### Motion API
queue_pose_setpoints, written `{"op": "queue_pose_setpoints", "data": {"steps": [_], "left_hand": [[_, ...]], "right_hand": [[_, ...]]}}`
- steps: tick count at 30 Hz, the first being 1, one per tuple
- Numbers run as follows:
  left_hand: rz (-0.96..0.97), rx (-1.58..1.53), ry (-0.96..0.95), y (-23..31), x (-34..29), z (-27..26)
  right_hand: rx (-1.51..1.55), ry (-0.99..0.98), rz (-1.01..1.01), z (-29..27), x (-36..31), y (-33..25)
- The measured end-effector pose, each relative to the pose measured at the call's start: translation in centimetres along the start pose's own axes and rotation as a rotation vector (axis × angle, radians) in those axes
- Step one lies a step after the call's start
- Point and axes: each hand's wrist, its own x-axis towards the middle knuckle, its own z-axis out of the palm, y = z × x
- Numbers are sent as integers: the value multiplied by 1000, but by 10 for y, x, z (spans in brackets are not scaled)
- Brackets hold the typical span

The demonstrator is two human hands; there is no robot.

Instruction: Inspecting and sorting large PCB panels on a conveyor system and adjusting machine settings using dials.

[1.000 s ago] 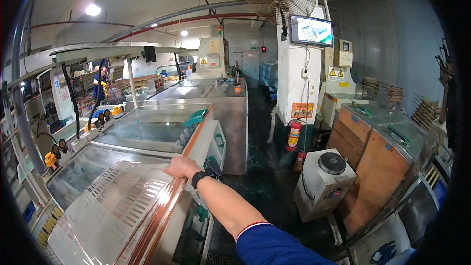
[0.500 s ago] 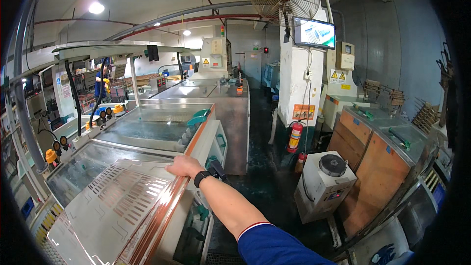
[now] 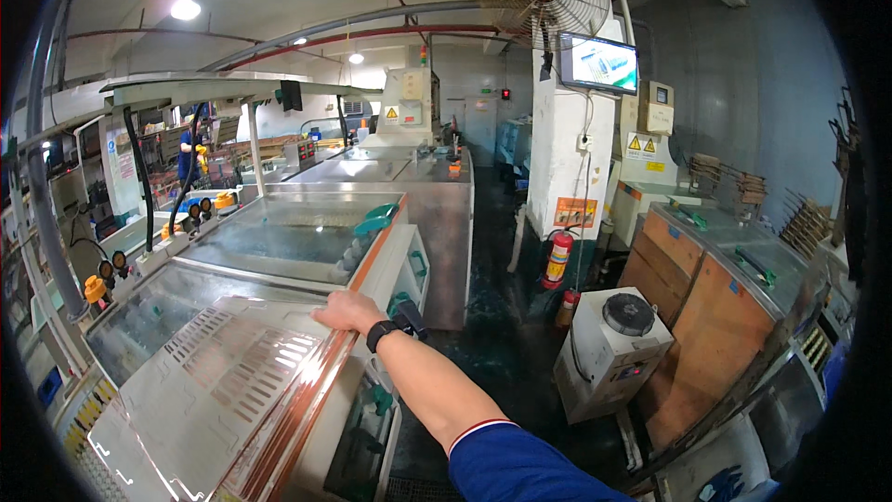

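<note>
My right hand [image 3: 347, 312], with a dark watch on its wrist, reaches in from the lower right. Its fingers close over the far right corner of a stack of thin, glossy slotted panels [image 3: 200, 400]. Pale on top, the stack shows copper-coloured layers along its right side. It lies tilted across the near end of a wet machine with glass lids [image 3: 288, 237]. The fingertips are partly hidden, so how many sheets they grip cannot be made out. My left hand is out of view.
Green handles [image 3: 376, 221] stand on the machine's right edge, beside a dark wet aisle floor [image 3: 492, 353]. Right of it are a white box unit [image 3: 599, 390], a fire extinguisher [image 3: 557, 260] and a pillar [image 3: 560, 163]. Gauges [image 3: 113, 265] line the left side.
The view has shifted very slightly. My right hand stays on the same corner of the stack, and the panels have not visibly moved.
</note>
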Motion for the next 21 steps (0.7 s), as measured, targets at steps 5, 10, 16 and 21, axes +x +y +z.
{"op": "queue_pose_setpoints", "data": {"steps": [5,10,16,21], "left_hand": [[46,89,-123,-6,4,7],[7,-169,-88,-14,15,1],[8,-125,-52,-3,9,13],[-9,-125,-91,-2,11,7]], "right_hand": [[-97,77,-135,27,35,43],[-16,44,-112,-5,4,17],[-56,26,-88,9,29,23],[-47,28,-83,6,22,17]]}}
